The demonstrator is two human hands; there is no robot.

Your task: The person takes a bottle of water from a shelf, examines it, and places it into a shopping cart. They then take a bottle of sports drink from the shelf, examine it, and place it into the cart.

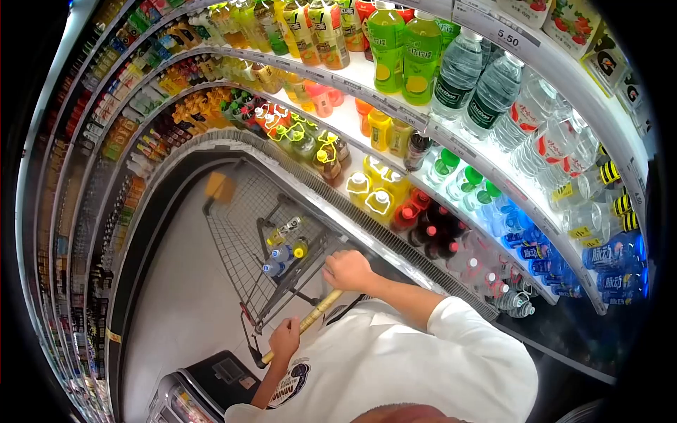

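Tan cart handle (pixel 321 310), green bottles (pixel 402 53), white sleeve (pixel 479 338).

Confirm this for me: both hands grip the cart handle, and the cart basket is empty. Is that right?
Not quite. In the head view the left hand and right hand do grip the cart handle, but the cart basket is not empty: a few bottles lie in it.

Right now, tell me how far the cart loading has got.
Done: a few bottles lie in the cart. In hand: left hand and right hand both have fingers closed on the cart handle; neither holds a bottle. Left: most of the cart is bare wire, and the drink shelves alongside look full.
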